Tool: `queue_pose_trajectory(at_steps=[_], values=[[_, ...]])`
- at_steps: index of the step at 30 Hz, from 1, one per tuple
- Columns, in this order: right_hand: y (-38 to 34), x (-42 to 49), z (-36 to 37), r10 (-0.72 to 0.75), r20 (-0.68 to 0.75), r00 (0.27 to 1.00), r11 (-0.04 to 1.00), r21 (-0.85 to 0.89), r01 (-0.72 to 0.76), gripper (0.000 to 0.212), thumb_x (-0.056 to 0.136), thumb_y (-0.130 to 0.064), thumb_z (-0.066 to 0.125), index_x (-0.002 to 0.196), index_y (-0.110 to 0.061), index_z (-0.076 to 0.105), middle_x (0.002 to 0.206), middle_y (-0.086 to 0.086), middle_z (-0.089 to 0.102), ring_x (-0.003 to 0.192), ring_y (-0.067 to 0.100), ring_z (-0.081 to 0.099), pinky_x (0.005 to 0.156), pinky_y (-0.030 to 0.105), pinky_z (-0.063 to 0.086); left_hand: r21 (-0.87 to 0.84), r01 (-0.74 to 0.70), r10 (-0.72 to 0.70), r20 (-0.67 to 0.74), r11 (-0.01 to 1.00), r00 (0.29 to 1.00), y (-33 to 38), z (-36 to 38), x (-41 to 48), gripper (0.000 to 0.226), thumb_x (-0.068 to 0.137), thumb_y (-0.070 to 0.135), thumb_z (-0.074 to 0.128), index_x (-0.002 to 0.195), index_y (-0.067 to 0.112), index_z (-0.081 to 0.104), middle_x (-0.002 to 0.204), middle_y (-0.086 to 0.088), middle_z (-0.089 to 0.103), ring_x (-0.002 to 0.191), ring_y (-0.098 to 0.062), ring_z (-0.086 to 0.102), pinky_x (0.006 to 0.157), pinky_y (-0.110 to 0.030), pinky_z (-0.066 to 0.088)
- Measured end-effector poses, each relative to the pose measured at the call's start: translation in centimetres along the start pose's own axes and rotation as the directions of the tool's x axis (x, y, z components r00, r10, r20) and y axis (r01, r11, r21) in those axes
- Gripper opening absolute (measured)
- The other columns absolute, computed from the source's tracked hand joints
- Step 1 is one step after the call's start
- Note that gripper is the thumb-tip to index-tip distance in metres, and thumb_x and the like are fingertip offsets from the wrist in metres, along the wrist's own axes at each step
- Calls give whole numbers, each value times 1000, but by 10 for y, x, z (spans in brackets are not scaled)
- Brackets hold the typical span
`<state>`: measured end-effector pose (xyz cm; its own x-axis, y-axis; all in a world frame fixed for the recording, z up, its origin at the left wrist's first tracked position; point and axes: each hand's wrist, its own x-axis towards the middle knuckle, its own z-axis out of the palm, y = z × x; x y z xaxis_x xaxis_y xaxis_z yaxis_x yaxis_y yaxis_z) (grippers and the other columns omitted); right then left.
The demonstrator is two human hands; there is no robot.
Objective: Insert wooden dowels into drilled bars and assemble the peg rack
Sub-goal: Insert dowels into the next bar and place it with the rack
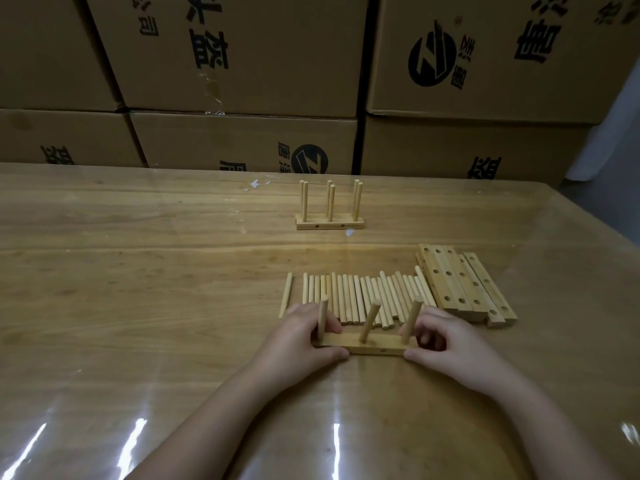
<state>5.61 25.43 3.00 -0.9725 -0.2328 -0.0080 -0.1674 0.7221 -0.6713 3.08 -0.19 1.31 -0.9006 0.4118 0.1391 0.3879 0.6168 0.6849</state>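
So the drilled bar (pixel 377 344) is lying flat on the table (pixel 138 271) with three dowels (pixel 370 318) standing up in it. The left hand (pixel 301 339) grips one end and the right hand (pixel 453 346) the other, each with its thumb on the near edge and its fingers curled round the back by the outer peg. Right behind the fingers is the row of loose dowels (pixel 356 297), with the stack of spare bars (pixel 464 285) to its right and a finished rack (pixel 330 211) farther back.
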Motion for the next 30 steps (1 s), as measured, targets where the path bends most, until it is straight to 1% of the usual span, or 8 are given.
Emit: queue_pose_trajectory(at_steps=[3,6,8,13,17,19,24,30], values=[[2,1,1,2,20,1000,1000,29,-2,21,79,-27,71,99,-29,65,94,-12,53,82,-6,50,74,9,40,-145,11,-14,-21,989,1000,8,-7,-2,43,64,60,71,99,52,49,100,24,57,104,3,50,87,-20,46],[4,2,0,9,38,999,999,37,-10,22,80,-28,71,100,-31,64,95,-13,53,84,-7,50,72,8,39,-251,-75,39,-144,965,989,22,-13,0,49,63,66,65,108,53,48,112,29,57,110,6,51,95,-22,43],[5,2,0,14,47,999,999,36,-16,23,80,-30,71,101,-32,64,96,-15,53,85,-8,50,73,7,39,-215,-160,111,-221,963,969,33,-16,2,41,68,63,62,107,55,50,115,32,55,112,8,50,97,-21,40],[7,4,0,13,57,998,999,43,-16,23,79,-31,71,100,-34,64,98,-16,54,85,-7,50,72,7,40,21,-244,241,-257,969,936,45,-15,5,39,72,69,53,107,50,56,111,29,61,113,6,51,107,-37,28],[7,4,0,-5,68,998,998,62,1,21,79,-29,72,97,-35,64,98,-16,54,85,-6,50,72,5,38,79,-286,297,-234,955,926,54,-18,9,44,77,68,52,112,44,63,108,25,66,108,12,50,96,-24,25],[7,4,0,-4,70,998,997,72,-1,21,78,-29,72,97,-34,64,99,-14,55,85,-5,51,73,6,39,104,-302,319,-241,948,917,57,-16,9,37,81,61,55,109,41,67,106,21,69,106,10,52,94,-28,26],[9,5,0,-4,74,997,998,63,-1,22,78,-29,73,98,-31,64,101,-12,55,85,-6,51,72,5,38,76,-284,294,-273,956,916,58,-14,8,27,80,50,60,99,35,73,96,19,72,95,6,60,97,-36,30],[10,5,-1,-15,70,997,996,84,9,20,76,-28,74,91,-35,63,96,-14,55,84,-7,51,72,4,38,129,-227,257,-322,965,911,60,-15,13,32,80,49,58,97,28,75,99,14,73,98,-1,64,103,-28,19]])
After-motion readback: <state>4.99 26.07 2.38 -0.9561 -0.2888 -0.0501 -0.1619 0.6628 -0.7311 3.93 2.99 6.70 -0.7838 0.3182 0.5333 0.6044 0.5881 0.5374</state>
